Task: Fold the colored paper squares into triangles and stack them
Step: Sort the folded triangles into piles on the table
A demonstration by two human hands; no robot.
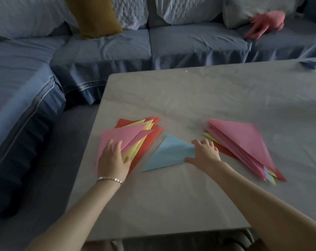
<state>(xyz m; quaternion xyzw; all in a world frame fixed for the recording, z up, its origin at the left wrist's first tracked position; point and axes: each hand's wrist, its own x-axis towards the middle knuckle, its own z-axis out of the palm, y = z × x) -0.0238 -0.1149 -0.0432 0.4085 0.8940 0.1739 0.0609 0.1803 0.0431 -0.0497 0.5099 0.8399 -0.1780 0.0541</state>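
Observation:
A blue paper triangle (pixel 169 153) lies flat on the pale table (pixel 217 98) between two piles. My right hand (pixel 204 153) rests on its right corner, fingers spread, thumb along the lower edge. To the left sits a fanned stack of folded triangles (pixel 135 134) in pink, yellow and red, pink on top. My left hand (pixel 112 159) presses flat on that stack's near end. To the right lies a pile of paper squares (pixel 244 142), a pink sheet on top, with yellow, red and blue edges showing beneath.
A blue sofa (pixel 102 49) wraps around the table's far and left sides, with a mustard cushion (pixel 93 17) and a pink soft toy (pixel 265 22) on it. A small blue object (pixel 313 64) lies at the table's far right corner. The table's left edge (pixel 97 122) runs close to the triangle stack.

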